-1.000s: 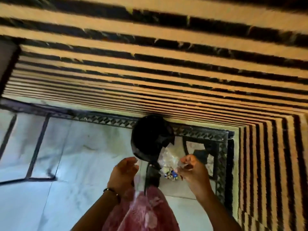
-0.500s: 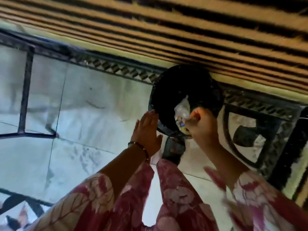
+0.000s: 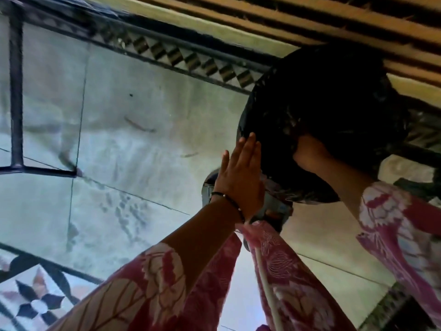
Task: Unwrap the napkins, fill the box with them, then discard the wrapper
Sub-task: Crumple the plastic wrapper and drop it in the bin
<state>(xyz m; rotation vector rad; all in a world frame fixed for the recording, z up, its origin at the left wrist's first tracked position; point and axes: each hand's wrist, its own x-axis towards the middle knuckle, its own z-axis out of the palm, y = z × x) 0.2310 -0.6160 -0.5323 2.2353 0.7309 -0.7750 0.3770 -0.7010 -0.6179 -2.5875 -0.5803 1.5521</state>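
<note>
A: Well, plenty of bare marble floor (image 3: 119,139) out to the left, crossed only by thin dark inlay lines. Further right, hemmed in by the black-lined bin (image 3: 334,96) hard against the zigzag border (image 3: 181,56).

B: And the left hand (image 3: 241,173)?

A: Flat, fingers straight and close together, pressed on the bin's near rim, gripping nothing (thin dark bracelet (image 3: 229,201) at the wrist).

B: Right hand (image 3: 310,154)?

A: Sunk past the knuckles into the bin's dark mouth. Fingers hidden, so impossible to say whether closed or loose.

B: Wrapper?

A: Half a second back, pinched in the right hand at the rim, white and crinkled. Now out of sight, perhaps inside that dark opening. Closer in as well, with the bin much larger than before.

B: Surroundings?

A: Pale veined marble, a flower-pattern tile (image 3: 35,304) at lower left, tan and black stripes (image 3: 334,17) along the top, red floral sleeves (image 3: 155,283) below.
</note>
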